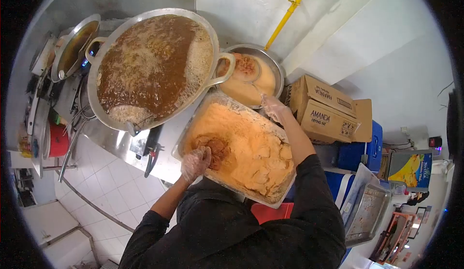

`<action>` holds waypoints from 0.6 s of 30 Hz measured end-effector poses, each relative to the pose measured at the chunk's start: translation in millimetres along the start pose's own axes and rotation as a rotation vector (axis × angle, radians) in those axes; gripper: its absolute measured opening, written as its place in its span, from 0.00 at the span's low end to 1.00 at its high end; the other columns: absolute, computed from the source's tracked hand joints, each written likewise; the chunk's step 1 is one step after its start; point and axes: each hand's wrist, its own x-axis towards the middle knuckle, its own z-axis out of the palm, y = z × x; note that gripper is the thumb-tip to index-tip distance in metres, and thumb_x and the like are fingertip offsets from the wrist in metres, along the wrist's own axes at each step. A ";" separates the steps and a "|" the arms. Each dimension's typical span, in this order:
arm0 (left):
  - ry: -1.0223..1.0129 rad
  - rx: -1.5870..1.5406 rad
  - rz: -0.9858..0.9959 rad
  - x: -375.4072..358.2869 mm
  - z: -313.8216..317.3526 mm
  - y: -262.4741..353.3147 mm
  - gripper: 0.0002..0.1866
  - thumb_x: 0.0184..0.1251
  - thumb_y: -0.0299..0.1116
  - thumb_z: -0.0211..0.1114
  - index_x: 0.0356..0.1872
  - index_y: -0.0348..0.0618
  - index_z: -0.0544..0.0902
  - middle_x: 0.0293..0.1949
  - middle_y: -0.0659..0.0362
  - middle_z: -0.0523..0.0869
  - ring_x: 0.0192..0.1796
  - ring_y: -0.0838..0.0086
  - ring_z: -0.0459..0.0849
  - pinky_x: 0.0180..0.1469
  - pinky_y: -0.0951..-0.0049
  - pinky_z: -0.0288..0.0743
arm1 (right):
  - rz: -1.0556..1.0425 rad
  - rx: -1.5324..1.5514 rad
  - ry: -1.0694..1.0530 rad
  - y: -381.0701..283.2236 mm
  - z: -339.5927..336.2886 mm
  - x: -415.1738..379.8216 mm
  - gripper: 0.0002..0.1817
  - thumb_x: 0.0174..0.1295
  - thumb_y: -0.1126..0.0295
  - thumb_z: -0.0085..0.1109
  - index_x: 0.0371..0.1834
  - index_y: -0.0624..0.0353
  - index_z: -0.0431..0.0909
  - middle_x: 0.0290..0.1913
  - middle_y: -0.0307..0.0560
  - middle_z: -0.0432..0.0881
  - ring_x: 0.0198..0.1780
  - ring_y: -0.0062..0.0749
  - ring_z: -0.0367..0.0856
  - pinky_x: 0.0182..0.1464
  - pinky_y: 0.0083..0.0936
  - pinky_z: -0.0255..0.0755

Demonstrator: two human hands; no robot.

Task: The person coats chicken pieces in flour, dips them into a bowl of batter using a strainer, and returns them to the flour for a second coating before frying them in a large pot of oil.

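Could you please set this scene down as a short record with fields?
Left hand: clear glove, touching a brown clump in the tray
Right hand: clear glove, at the metal bowl
Tray: orange powder
Metal bowl: orange mixture, reddish pieces
Pan: two-handled, foamy brown liquid
Beside the bowl: cardboard box marked AMANDA FRYING FAT

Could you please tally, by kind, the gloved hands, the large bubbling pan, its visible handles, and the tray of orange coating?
Left hand and right hand, gloved: 2
Large pan: 1
Pan handles: 2
Coating tray: 1
Total: 6
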 end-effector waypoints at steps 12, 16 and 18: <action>-0.069 -0.109 -0.184 -2.1 4.4 1.9 0.17 0.74 0.40 0.63 0.24 0.46 0.77 0.17 0.50 0.80 0.20 0.56 0.82 0.23 0.56 0.76 | -0.051 -0.031 0.042 24.7 -7.6 24.5 0.25 0.81 0.45 0.40 0.32 0.51 0.72 0.20 0.31 0.67 0.16 0.22 0.60 0.18 0.27 0.53; -0.065 -0.017 -0.087 -17.7 25.4 -11.9 0.18 0.75 0.42 0.62 0.24 0.45 0.77 0.19 0.49 0.81 0.21 0.54 0.83 0.24 0.53 0.77 | -0.165 -0.050 0.177 36.3 4.8 15.6 0.28 0.81 0.41 0.39 0.37 0.54 0.76 0.24 0.37 0.73 0.19 0.25 0.68 0.20 0.29 0.60; -0.058 -0.012 -0.105 -22.9 34.7 -14.9 0.18 0.75 0.42 0.62 0.24 0.45 0.78 0.19 0.48 0.82 0.21 0.53 0.83 0.24 0.53 0.77 | -0.165 -0.034 0.116 35.0 4.4 -4.7 0.29 0.80 0.41 0.40 0.39 0.56 0.77 0.26 0.39 0.74 0.20 0.25 0.70 0.22 0.28 0.63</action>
